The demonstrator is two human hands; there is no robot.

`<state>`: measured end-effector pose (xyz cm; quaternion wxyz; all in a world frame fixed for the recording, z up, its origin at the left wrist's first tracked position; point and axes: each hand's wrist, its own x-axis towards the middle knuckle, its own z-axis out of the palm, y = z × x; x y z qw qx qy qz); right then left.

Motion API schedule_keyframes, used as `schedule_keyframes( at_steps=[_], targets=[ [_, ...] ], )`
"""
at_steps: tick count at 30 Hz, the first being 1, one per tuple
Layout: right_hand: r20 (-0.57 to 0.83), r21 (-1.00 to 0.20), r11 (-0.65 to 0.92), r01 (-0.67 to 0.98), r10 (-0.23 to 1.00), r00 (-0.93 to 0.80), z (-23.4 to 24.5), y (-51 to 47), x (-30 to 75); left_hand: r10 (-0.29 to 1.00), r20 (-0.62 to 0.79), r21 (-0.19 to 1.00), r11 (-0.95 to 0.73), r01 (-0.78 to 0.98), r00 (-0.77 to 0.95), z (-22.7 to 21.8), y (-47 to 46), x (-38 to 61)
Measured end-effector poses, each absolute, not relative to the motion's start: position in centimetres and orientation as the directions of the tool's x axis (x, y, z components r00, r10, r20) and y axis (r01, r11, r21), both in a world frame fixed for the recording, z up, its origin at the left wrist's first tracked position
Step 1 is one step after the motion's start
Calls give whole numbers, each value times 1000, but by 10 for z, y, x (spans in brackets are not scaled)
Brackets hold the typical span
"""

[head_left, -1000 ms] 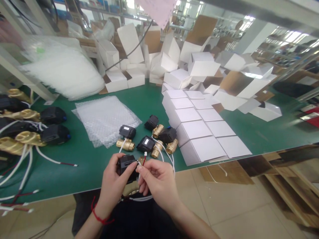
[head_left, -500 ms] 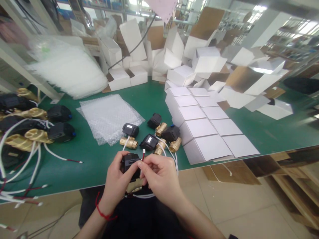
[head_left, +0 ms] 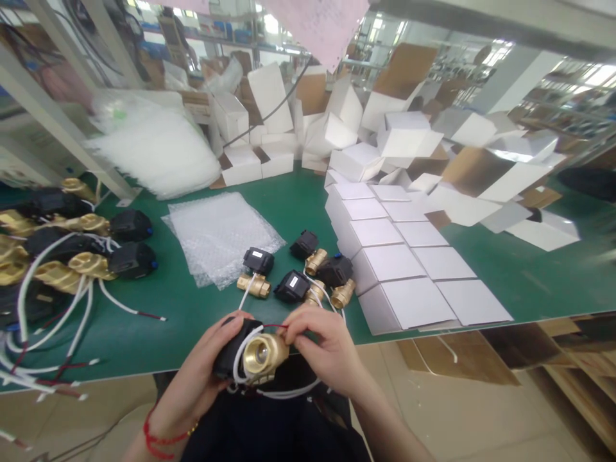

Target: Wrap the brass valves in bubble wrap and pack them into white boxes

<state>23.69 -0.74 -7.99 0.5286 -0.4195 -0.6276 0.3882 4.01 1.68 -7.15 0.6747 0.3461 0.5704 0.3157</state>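
My left hand (head_left: 205, 366) is wrapped round the black housing of a motorized brass ball valve (head_left: 262, 354), held at the table's front edge with its round brass opening facing me. A white cable curls across the housing. At the valve's right side, my right hand (head_left: 325, 343) pinches the thin red wire (head_left: 274, 326) at the cable's end; its fingertips are close to the brass body. Just beyond my hands, several similar valves (head_left: 255, 285) with black housings and white cables lie on the green table (head_left: 308, 186).
At the left is a heap of more valves (head_left: 91, 266) with trailing cables. Bubble-wrap sheets (head_left: 221, 234) lie behind the near valves, a pile of white bags (head_left: 158, 151) further back. Closed white boxes (head_left: 409, 305) stand in rows at the right, with open boxes (head_left: 404, 135) behind.
The held valve has turned so its brass opening shows towards me. My right hand has gone from an upright wire connector to the wire beside the brass body. The view has shifted slightly.
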Motion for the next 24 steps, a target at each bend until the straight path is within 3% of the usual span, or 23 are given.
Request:
schedule_keyframes(
  at_steps=[3,7,11,20,22,24],
  targets=[
    [444,-817,477,324,879,-175,-82,-19,241,829,-547,834,552,-11,117,-73,19,39],
    [465,-721,550,422,835,-295,-74,-30,247,820,-537,835,549,-9,197,-70,20,40],
    [523,-637,573,516,813,-257,-70,-35,249,815,-521,840,542,-17,253,-64,22,43],
    [599,-597,609,522,772,-214,-106,-24,235,866,-428,904,405,139,257,-60,25,49],
    [588,-651,606,456,783,-202,-116,-24,233,883,-369,919,299,258,290,-58,27,48],
    [478,-764,492,417,866,-146,-123,-26,230,886,-296,903,137,408,357,-56,36,43]
  ],
)
